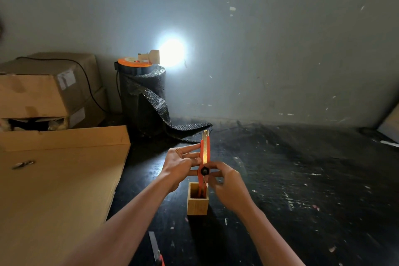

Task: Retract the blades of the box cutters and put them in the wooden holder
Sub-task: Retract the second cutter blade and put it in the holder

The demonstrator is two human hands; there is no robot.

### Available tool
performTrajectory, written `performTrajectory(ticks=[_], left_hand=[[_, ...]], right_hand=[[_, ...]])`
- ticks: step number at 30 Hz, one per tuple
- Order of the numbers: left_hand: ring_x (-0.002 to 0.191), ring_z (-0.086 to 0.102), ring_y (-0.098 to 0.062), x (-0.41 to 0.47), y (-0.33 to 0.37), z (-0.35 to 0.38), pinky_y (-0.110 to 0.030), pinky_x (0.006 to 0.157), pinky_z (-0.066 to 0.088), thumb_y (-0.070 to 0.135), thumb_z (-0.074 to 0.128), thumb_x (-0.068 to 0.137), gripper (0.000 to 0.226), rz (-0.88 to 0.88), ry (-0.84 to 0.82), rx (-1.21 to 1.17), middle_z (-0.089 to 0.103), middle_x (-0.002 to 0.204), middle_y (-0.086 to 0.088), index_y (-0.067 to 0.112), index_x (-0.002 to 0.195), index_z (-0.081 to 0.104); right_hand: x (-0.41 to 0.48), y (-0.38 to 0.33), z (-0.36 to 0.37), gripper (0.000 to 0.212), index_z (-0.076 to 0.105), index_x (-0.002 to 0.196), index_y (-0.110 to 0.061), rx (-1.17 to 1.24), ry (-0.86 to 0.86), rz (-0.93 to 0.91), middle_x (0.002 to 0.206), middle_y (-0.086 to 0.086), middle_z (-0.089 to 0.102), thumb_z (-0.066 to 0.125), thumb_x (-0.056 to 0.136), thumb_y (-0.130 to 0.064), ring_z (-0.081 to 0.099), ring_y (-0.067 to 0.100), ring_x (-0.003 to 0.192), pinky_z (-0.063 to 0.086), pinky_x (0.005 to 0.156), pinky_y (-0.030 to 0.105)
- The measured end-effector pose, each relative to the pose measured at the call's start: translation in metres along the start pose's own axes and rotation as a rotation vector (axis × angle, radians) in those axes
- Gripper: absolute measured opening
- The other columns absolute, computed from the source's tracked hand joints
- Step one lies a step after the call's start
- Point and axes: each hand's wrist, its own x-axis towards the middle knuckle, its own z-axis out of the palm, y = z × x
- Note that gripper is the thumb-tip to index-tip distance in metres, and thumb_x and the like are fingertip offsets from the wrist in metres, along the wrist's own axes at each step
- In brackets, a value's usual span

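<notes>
I hold an orange box cutter (204, 150) upright above the square wooden holder (197, 204), with its metal blade tip showing at the top. My left hand (180, 163) grips the cutter's body from the left. My right hand (224, 181) pinches the black lock knob on the cutter. The cutter's lower end reaches down to the holder's open mouth. A second box cutter (156, 249) with its blade extended lies on the dark table near the bottom edge, under my left forearm.
A flat cardboard sheet (54, 190) covers the table's left side, with stacked cardboard boxes (43, 90) behind it. A roll of black bubble wrap (143, 101) stands at the back with a lamp on top. The dark scratched table (302, 179) stretches to the right.
</notes>
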Motion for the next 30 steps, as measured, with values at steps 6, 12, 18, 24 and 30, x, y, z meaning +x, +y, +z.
performTrajectory(ticks=[6, 12, 18, 24, 30], left_hand=[[0.085, 0.081, -0.030, 0.004, 0.007, -0.001, -0.039, 0.065, 0.065, -0.018, 0.062, 0.088, 0.047, 0.038, 0.012, 0.014, 0.082, 0.097, -0.010, 0.008, 0.127, 0.070], [0.079, 0.081, -0.022, 0.005, 0.008, -0.004, -0.031, 0.060, 0.063, -0.015, 0.064, 0.090, 0.043, 0.053, 0.019, 0.014, 0.083, 0.088, -0.001, 0.012, 0.122, 0.072], [0.086, 0.081, -0.028, 0.009, 0.006, -0.005, -0.037, 0.064, 0.065, -0.017, 0.061, 0.090, 0.047, 0.067, 0.026, 0.025, 0.082, 0.099, -0.008, 0.009, 0.128, 0.070], [0.077, 0.081, -0.021, 0.010, 0.010, -0.006, -0.030, 0.058, 0.063, -0.018, 0.061, 0.090, 0.045, 0.071, 0.033, 0.013, 0.083, 0.086, 0.000, 0.010, 0.124, 0.071], [0.080, 0.081, -0.024, 0.011, 0.007, -0.004, -0.033, 0.061, 0.064, -0.016, 0.061, 0.091, 0.046, 0.070, 0.023, 0.018, 0.083, 0.089, 0.000, 0.016, 0.122, 0.072]], right_hand=[[0.010, -0.003, 0.005, 0.017, 0.059, 0.105, -0.029, 0.036, 0.068, 0.013, 0.104, -0.015, 0.067, 0.071, 0.093, -0.026, 0.066, 0.005, 0.097, 0.056, 0.082, 0.025], [0.012, -0.004, 0.007, 0.028, 0.060, 0.111, -0.038, 0.015, 0.028, -0.056, 0.106, -0.021, 0.062, 0.068, 0.095, -0.016, 0.063, 0.000, 0.095, 0.055, 0.086, 0.022], [0.018, -0.006, 0.010, 0.021, 0.051, 0.100, -0.037, 0.071, 0.066, -0.026, 0.094, -0.023, 0.061, 0.070, 0.093, -0.030, 0.064, -0.001, 0.088, 0.050, 0.073, 0.017], [0.022, -0.003, 0.011, 0.023, 0.062, 0.111, -0.031, 0.024, 0.048, -0.078, 0.112, -0.011, 0.067, 0.068, 0.096, -0.014, 0.065, 0.005, 0.096, 0.056, 0.081, 0.020], [0.023, -0.004, 0.011, 0.023, 0.056, 0.105, -0.036, 0.066, 0.043, -0.055, 0.105, -0.018, 0.065, 0.070, 0.094, -0.022, 0.063, -0.003, 0.089, 0.046, 0.066, 0.010]])
